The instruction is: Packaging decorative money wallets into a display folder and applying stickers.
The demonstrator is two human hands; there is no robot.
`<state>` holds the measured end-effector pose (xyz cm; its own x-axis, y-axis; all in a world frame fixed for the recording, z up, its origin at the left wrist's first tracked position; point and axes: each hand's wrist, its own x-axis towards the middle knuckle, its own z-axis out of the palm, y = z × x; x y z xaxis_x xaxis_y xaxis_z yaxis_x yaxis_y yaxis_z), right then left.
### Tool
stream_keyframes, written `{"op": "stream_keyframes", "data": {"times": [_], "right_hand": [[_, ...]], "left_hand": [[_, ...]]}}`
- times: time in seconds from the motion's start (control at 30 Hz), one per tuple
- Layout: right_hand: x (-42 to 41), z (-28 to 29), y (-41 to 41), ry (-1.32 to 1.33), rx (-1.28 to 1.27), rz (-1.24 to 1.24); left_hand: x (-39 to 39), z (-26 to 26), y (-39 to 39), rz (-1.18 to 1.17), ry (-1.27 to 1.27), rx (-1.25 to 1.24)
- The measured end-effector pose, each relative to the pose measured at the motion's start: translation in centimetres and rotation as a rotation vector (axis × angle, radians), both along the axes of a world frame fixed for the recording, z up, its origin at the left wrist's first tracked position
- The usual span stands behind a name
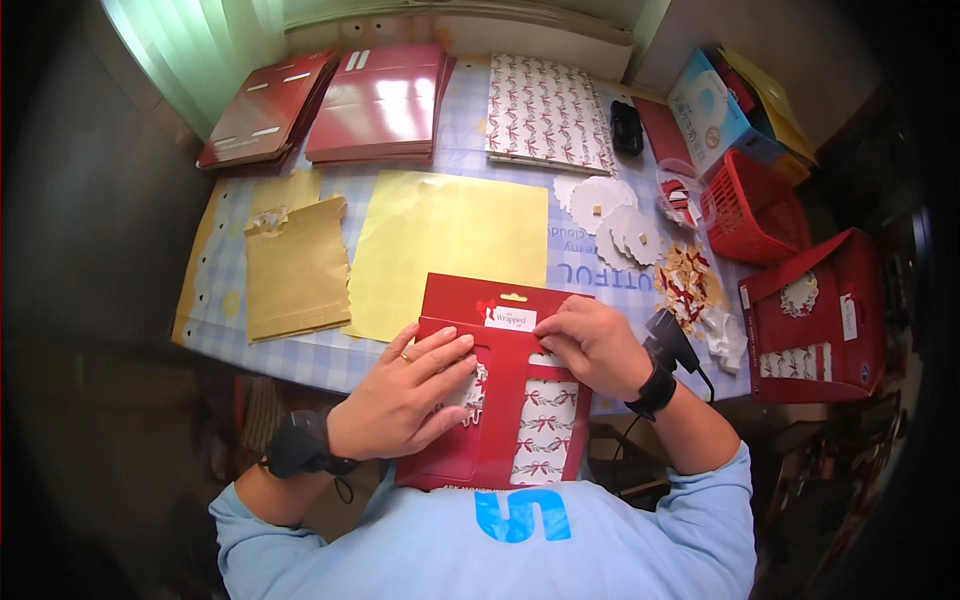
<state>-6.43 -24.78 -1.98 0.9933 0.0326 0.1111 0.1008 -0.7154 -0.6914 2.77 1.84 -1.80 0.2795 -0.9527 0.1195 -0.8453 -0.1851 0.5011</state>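
Observation:
A red printed cardboard wallet (501, 405) leans over the near table edge, close to my body. Two windows are cut in its front; the right one shows patterned paper (547, 427) with bows and garlands. My left hand (409, 394) lies flat across the wallet's upper left, partly hiding a decorated piece (474, 394) in the left window. The thumb and forefinger of my right hand (592, 346) pinch at the flap edge, just right of a white label (511, 319) that bears writing. Whether something small is between those fingertips is hidden.
Yellow paper (450, 232) and brown paper (296, 274) lie beyond. Stacks of red cardboard (375, 112) and a patterned stack (547, 112) are at the back. On the right are white scalloped discs (600, 202), paper scraps (684, 281), a red basket (754, 210) and another red wallet (814, 322).

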Motion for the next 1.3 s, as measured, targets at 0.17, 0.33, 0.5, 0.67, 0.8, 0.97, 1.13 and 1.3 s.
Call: {"op": "stream_keyframes", "data": {"times": [0.17,0.33,0.5,0.67,0.8,0.97,1.13,1.3], "right_hand": [[0.1,1.4,1.4,-0.009,-0.134,-0.009],[-0.6,0.3,3.7,-0.087,-0.487,0.082],[-0.9,-1.5,3.9,0.012,-0.545,0.068],[-1.0,-1.9,3.9,-0.012,-0.534,0.058],[-0.6,-1.2,3.4,-0.067,-0.454,0.053],[-0.8,-0.7,3.1,-0.228,-0.239,0.023],[-0.7,-1.4,3.1,-0.224,-0.259,0.003],[-0.7,-1.7,3.1,-0.285,-0.242,-0.023]], "left_hand": [[1.4,1.0,-2.9,0.03,-0.035,-0.147],[0.8,-0.5,-4.6,-0.045,-0.083,-0.043],[0.2,-1.0,-4.6,-0.02,-0.227,0.093],[0.2,-0.9,-4.7,-0.016,-0.235,0.1],[1.0,-1.0,-4.7,-0.021,-0.117,-0.033],[1.6,-0.5,-5.0,0.048,0.009,-0.204],[2.4,0.1,-5.6,0.028,0.029,-0.083],[2.5,0.7,-5.8,0.033,-0.006,-0.094]]}}
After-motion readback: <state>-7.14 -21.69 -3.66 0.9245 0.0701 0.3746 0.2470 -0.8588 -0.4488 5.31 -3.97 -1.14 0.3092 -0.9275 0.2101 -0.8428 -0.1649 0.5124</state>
